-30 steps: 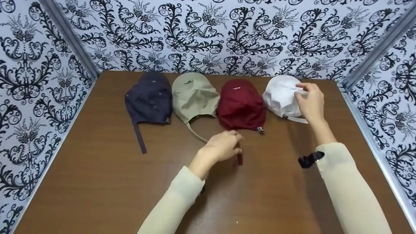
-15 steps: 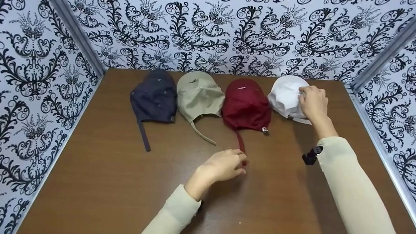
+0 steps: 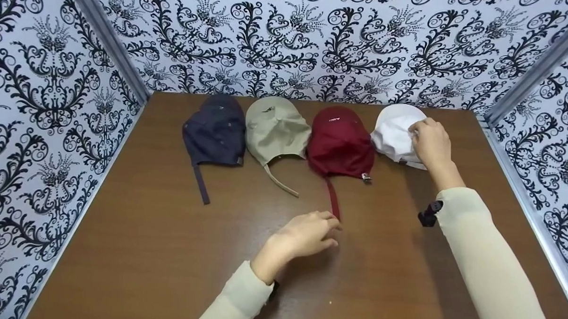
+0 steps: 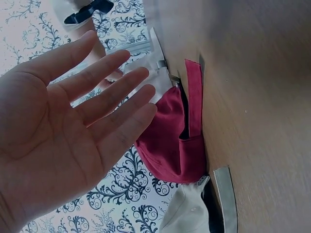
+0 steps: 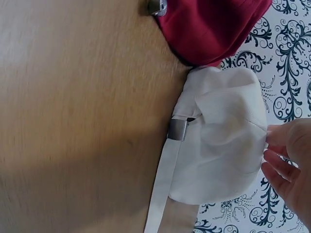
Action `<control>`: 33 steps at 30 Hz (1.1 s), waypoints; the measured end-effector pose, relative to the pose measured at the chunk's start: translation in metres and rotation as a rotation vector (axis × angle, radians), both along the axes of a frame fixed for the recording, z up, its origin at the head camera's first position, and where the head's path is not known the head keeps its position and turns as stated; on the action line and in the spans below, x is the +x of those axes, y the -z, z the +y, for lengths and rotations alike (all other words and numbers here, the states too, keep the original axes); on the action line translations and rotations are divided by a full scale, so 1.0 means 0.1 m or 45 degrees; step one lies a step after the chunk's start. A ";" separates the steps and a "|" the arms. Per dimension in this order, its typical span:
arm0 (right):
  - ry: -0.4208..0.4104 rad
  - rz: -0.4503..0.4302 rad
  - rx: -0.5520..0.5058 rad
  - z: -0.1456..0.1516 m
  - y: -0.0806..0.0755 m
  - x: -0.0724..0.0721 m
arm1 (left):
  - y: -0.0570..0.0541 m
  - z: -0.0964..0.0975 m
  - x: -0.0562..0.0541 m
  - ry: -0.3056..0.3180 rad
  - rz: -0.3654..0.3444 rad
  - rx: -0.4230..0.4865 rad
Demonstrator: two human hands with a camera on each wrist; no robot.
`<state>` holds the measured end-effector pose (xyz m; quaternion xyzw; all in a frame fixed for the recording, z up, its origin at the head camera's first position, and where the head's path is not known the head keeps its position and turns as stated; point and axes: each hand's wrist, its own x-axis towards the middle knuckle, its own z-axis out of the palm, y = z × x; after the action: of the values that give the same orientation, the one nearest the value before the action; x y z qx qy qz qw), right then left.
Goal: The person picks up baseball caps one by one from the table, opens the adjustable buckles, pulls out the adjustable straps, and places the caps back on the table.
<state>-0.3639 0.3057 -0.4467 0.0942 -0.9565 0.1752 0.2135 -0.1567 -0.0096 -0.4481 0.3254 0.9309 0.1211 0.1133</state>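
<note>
In the head view, my left hand (image 3: 310,234) hovers over the table at the loose end of the red cap's strap (image 3: 333,198). In the left wrist view that palm faces the camera, fingers extended and holding nothing. The red cap (image 3: 341,143) lies crown up. To its right, my right hand (image 3: 432,142) pinches the top of the white cap (image 3: 394,129) with bent fingertips. The right wrist view shows these fingertips against the crown of the white cap (image 5: 223,131), near its top; its strap passes through a metal buckle (image 5: 177,130).
A beige cap (image 3: 278,131) and a navy cap (image 3: 215,133) continue the row leftward, straps hanging toward me. The brown table (image 3: 141,259) has patterned walls (image 3: 298,41) at its back and sides. Metal strips (image 3: 114,47) line the corners.
My left hand has drawn back toward me along the red strap and come off it; the strap now lies straighter. My right hand has stayed at the white cap's top. The view has shifted slightly.
</note>
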 end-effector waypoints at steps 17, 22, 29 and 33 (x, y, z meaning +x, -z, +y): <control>-0.070 -0.084 -0.093 0.04 -0.27 0.15 | 0.02 -0.01 0.06 -0.019 -0.058 0.055; -0.061 -0.250 -0.156 0.07 -0.44 0.26 | 0.05 -0.02 0.07 0.000 -0.047 0.054; -0.050 -0.304 -0.200 0.06 -0.71 0.47 | 0.08 -0.02 0.08 0.007 -0.064 0.080; -0.086 -0.326 -0.262 0.05 -0.88 0.64 | 0.10 0.00 0.06 0.016 -0.083 0.097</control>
<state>-0.3002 0.3106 -0.3587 0.0808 -0.9492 0.2897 0.0923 -0.1503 -0.0098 -0.4578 0.3311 0.9194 0.1663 0.1320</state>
